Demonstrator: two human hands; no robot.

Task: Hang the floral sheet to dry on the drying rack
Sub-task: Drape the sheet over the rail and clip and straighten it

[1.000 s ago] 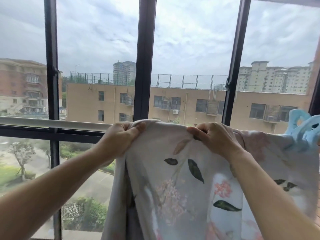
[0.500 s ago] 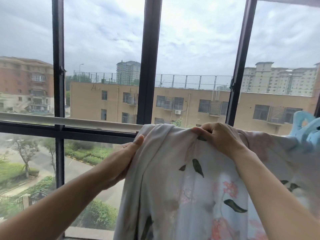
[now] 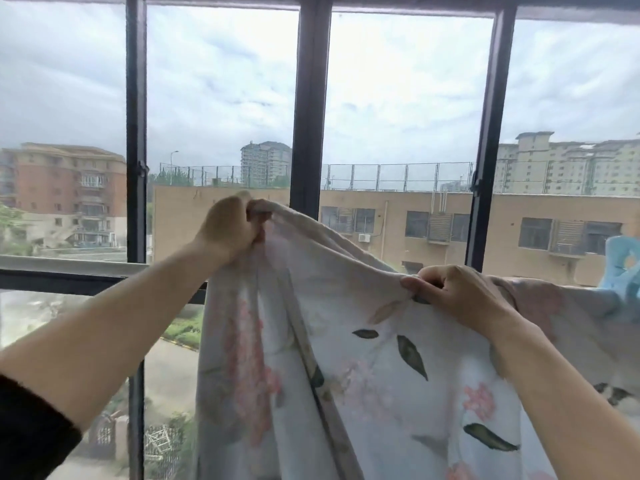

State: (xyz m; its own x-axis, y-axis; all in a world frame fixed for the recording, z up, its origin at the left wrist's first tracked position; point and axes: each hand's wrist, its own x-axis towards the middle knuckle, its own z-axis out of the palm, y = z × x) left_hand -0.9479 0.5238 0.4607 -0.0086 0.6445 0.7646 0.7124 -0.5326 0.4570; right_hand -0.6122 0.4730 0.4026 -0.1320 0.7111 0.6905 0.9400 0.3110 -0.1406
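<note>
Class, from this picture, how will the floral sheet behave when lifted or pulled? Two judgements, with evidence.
Probably floppy: the floral sheet sags between the left hand and right hand, hanging in folds. Likely fairly light: simple grips hold its edge up.

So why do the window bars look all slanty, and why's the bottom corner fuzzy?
Head view: the wide-angle lens leans the window bars near the edges; the ground outside at lower left looks smeared, perhaps by lens or glass; flat cloudy daylight leaves no hard shadows on the floral sheet.
</note>
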